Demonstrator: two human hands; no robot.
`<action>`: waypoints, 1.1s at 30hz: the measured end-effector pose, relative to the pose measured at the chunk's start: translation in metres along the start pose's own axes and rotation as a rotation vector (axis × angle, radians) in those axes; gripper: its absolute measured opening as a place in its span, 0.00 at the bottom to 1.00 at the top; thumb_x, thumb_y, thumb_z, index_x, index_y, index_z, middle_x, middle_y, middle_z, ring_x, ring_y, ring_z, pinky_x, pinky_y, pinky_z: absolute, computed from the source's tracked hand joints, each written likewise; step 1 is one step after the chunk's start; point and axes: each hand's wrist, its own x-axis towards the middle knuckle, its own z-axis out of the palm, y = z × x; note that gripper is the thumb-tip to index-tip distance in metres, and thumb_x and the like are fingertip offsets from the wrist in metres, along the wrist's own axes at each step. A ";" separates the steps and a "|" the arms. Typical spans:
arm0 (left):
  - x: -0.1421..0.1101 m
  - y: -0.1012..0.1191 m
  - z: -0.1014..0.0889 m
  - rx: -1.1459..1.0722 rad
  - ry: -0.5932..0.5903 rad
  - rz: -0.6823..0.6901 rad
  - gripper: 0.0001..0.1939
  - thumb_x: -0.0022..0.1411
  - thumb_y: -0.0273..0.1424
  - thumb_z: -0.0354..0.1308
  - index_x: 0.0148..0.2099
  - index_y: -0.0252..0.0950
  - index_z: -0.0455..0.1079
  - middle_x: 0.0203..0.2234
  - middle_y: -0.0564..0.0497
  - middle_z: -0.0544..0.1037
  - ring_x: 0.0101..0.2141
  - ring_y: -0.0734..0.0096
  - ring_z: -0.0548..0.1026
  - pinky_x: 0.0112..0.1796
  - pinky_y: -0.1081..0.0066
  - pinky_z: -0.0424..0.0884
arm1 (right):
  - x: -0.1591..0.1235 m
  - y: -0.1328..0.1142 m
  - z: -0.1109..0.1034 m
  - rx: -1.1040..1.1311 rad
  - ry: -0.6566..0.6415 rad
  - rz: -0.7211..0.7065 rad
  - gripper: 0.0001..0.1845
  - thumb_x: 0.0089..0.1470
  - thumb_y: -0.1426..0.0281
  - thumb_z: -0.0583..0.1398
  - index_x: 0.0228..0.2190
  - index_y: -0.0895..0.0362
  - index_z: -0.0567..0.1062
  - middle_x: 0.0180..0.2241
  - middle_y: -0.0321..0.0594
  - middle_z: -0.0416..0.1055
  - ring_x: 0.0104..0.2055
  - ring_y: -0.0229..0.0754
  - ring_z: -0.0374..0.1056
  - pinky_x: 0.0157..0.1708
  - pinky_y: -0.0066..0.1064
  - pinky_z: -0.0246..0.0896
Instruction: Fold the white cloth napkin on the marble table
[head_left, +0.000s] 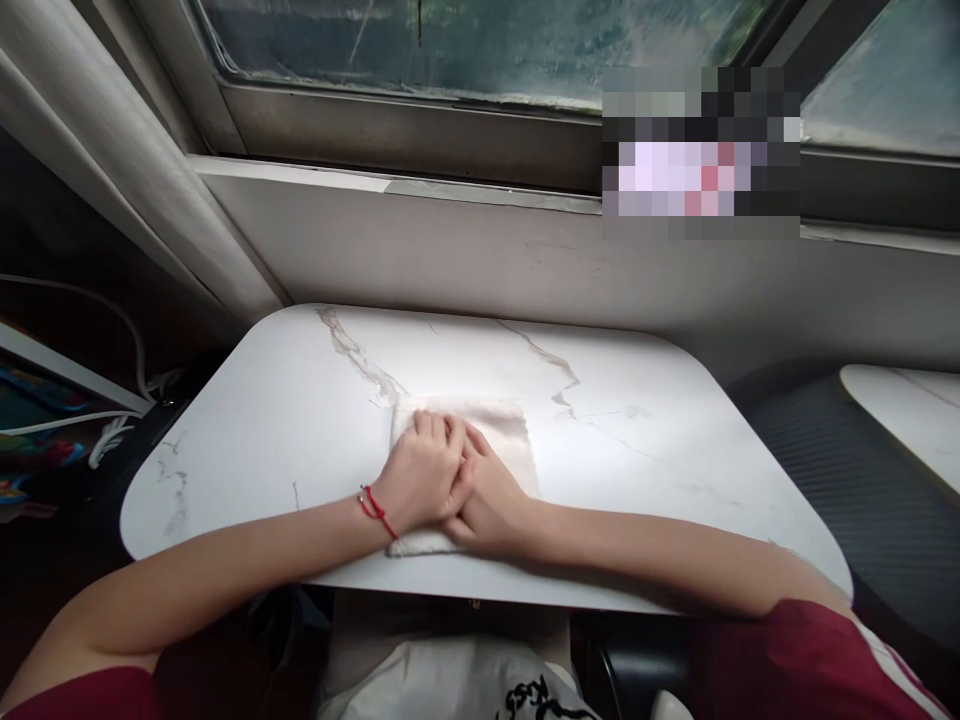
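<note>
A small white cloth lies flat on a white marble-patterned table. Both hands rest clasped together on top of it. My left hand, with a red string bracelet at the wrist, has its fingers curled over the fingers of my right hand. The right hand's fingers are bent into the left one and partly covered by it. Most of the cloth's middle is hidden beneath them. Neither hand visibly grips the cloth.
Beyond the table stand a pale wall and a window. A curtain hangs at the left, above white cables. Another white tabletop shows at the right. A pale bag with black lettering is below the near edge.
</note>
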 end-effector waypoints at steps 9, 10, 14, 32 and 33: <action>0.016 0.004 0.008 -0.049 0.008 -0.060 0.31 0.68 0.42 0.43 0.61 0.26 0.68 0.52 0.26 0.75 0.56 0.37 0.71 0.46 0.49 0.72 | 0.002 0.022 -0.006 0.057 -0.022 -0.008 0.34 0.49 0.65 0.58 0.58 0.60 0.74 0.63 0.53 0.68 0.72 0.60 0.50 0.70 0.60 0.46; 0.024 0.002 0.007 -0.032 0.010 -0.073 0.30 0.68 0.42 0.42 0.61 0.26 0.68 0.50 0.26 0.75 0.54 0.37 0.71 0.44 0.50 0.72 | 0.007 0.031 -0.007 0.054 -0.025 -0.023 0.33 0.49 0.65 0.58 0.56 0.60 0.76 0.61 0.54 0.70 0.71 0.60 0.52 0.70 0.60 0.46; 0.065 -0.003 0.007 0.046 0.013 -0.101 0.27 0.69 0.39 0.42 0.56 0.24 0.70 0.44 0.27 0.77 0.46 0.41 0.74 0.38 0.53 0.70 | 0.024 0.074 -0.013 0.015 -0.038 -0.061 0.22 0.48 0.65 0.59 0.44 0.57 0.81 0.49 0.53 0.78 0.62 0.59 0.64 0.68 0.57 0.51; 0.187 -0.039 0.057 -0.507 0.367 0.039 0.22 0.74 0.34 0.39 0.57 0.34 0.70 0.55 0.40 0.73 0.57 0.59 0.69 0.60 0.59 0.63 | 0.036 0.160 -0.048 -0.287 0.093 0.301 0.22 0.59 0.70 0.51 0.51 0.61 0.76 0.56 0.57 0.71 0.59 0.56 0.63 0.60 0.49 0.53; 0.186 -0.039 0.058 -0.501 0.358 0.035 0.23 0.74 0.34 0.38 0.59 0.33 0.69 0.57 0.40 0.72 0.59 0.59 0.68 0.60 0.59 0.63 | 0.036 0.160 -0.047 -0.333 0.111 0.376 0.24 0.60 0.69 0.51 0.53 0.62 0.75 0.59 0.59 0.68 0.61 0.58 0.61 0.60 0.50 0.52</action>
